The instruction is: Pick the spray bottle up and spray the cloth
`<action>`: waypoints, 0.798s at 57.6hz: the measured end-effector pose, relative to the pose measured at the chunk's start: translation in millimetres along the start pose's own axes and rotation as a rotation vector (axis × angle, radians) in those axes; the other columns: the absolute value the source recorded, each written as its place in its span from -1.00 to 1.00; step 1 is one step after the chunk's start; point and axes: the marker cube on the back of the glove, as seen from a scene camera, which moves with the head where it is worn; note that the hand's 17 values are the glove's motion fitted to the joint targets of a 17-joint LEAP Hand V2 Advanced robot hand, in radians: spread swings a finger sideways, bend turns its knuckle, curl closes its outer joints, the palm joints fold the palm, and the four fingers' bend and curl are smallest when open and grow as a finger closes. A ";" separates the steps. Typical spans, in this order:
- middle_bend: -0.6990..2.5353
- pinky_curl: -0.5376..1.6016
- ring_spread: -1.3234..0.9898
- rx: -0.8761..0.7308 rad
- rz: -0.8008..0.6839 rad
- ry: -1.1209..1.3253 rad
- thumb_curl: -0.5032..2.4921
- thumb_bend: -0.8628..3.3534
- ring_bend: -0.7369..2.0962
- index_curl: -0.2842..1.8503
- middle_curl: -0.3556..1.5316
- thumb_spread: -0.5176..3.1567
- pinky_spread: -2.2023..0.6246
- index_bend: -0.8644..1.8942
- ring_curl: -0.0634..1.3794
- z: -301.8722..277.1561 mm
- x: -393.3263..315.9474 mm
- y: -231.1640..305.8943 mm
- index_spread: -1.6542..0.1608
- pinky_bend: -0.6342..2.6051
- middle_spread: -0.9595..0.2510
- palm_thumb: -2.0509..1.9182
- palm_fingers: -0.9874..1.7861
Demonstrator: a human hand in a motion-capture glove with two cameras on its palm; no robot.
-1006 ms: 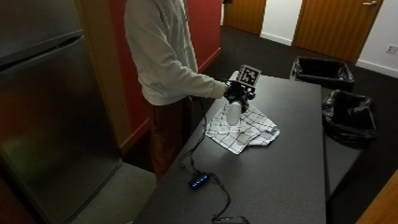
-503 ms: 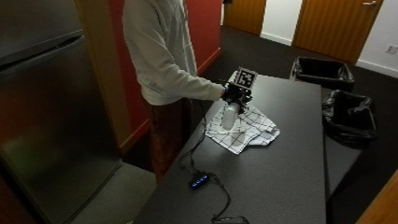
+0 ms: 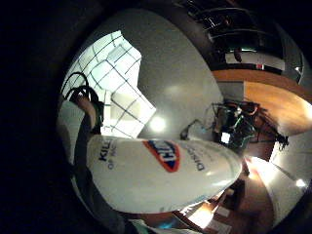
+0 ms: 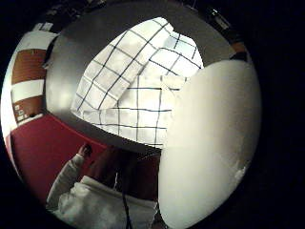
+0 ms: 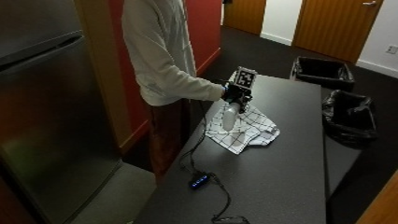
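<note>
- Dark grey table point(image 5: 292, 154) fills the middle of a room with a red wall, wooden doors and a steel fridge point(image 5: 50, 116); a person stands at its edge, arm reaching out over it.
- Right hand point(image 5: 236, 92), gloved in black, holds the bottle point(image 5: 229, 116) by its top, so the white body hangs down below the hand, over the cloth point(image 5: 244, 128). Its fingers seem wrapped about the neck, though the outside view is too coarse to show each one.
- In the palm views the white bottle fills much of the picture, its label showing on the little finger side, which fits a thing held close against the palm.
- Under it lies the cloth, white with a dark check, rumpled and partly folded on the table near the person's edge.
- Holding the bottle from above, right over the cloth, looks like readiness to spray down onto it; I judge the pick-up done and the spraying at hand. Which way the nozzle faces cannot be told.
- Bottle's base is close to the cloth; whether it touches cannot be told.
- Farther off, a black cable with a small blue-lit box point(image 5: 199, 181) runs along the table, well apart from the cloth, and two black-lined bins point(image 5: 323, 72) stand beyond the table's far side.
</note>
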 end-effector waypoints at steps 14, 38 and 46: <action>-0.22 -0.13 -0.04 0.039 -0.050 0.007 -0.18 -0.61 -0.08 -0.20 -0.05 -0.80 0.37 -0.18 -0.24 -18.8 3.7 3.2 0.54 -0.40 0.31 0.59 0.66; -0.22 -0.13 -0.04 0.336 -0.082 -0.526 -0.19 -0.61 -0.08 -0.20 -0.05 -0.80 0.37 -0.18 -0.24 -160.1 -46.4 -6.8 0.54 -0.40 0.31 0.59 0.66; -0.22 -0.13 -0.04 0.459 -0.127 -0.847 -0.19 -0.61 -0.09 -0.20 -0.05 -0.80 0.37 -0.19 -0.24 -198.1 -67.2 -16.0 0.54 -0.40 0.31 0.59 0.67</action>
